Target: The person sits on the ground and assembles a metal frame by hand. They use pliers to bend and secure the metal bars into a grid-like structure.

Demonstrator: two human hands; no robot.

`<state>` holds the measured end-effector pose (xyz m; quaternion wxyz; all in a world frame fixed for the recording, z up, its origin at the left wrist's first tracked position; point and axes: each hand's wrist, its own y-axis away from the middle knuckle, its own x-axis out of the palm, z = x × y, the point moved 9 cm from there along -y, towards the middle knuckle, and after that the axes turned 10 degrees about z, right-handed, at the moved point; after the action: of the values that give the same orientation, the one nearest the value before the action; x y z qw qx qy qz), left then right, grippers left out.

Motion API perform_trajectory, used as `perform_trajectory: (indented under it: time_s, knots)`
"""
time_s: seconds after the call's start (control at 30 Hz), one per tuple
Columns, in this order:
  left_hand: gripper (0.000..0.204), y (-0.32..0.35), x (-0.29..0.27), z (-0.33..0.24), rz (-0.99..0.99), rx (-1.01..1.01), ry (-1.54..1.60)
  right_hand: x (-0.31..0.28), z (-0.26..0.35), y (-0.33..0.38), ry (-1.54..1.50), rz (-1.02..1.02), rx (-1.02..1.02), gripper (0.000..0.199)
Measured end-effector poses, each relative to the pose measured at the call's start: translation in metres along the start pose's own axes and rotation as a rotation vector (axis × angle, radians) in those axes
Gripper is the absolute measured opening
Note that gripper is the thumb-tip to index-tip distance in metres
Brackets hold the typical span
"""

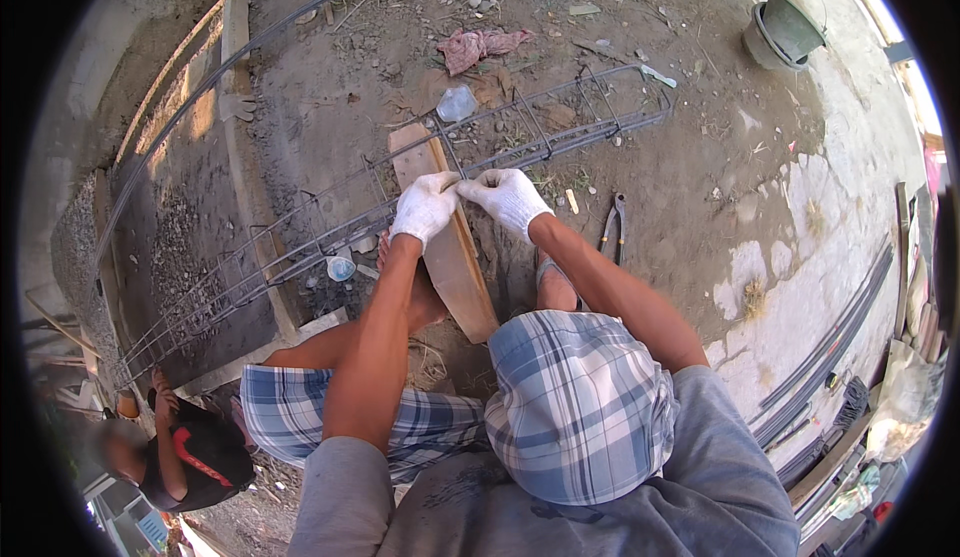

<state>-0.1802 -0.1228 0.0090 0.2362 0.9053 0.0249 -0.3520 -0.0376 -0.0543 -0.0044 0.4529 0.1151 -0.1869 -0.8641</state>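
A: Hands' status?
B: L hand [427, 205], white knit glove, + R hand [505, 199], matching glove, both at long grey steel-rebar cage [545, 148]; fingertips pinched closed, can't tell what's btwn them.
A: Cage pos.?
B: Passes over flat brown wooden board [463, 277], in front of person.
A: Nearby?
B: Metal pliers [617, 211] w/ yellowish handles, person's side of cage; dull green plastic bucket [790, 29], beyond cage's R end.

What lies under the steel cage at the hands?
A wooden board crosses beneath the cage, with dirt beside it. The left hand hides part of the board; whatever the board covers can't be seen.
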Motion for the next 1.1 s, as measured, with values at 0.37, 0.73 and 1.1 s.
perform_trajectory:
  time_s: [0.37,0.73,1.1]
  knots:
    - [0.052,-0.002,-0.003,0.0,0.141,-0.175,0.171,0.011,-0.003,0.019,-0.168,-0.121,-0.01,0.022]
    - [0.05,-0.008,-0.003,-0.005,0.19,-0.13,0.061,-0.001,-0.014,-0.006,0.207,-0.052,0.074,0.035]
    - [0.054,0.001,-0.007,-0.008,0.154,-0.151,0.117,-0.018,-0.042,0.008,-0.214,-0.124,-0.145,0.052]
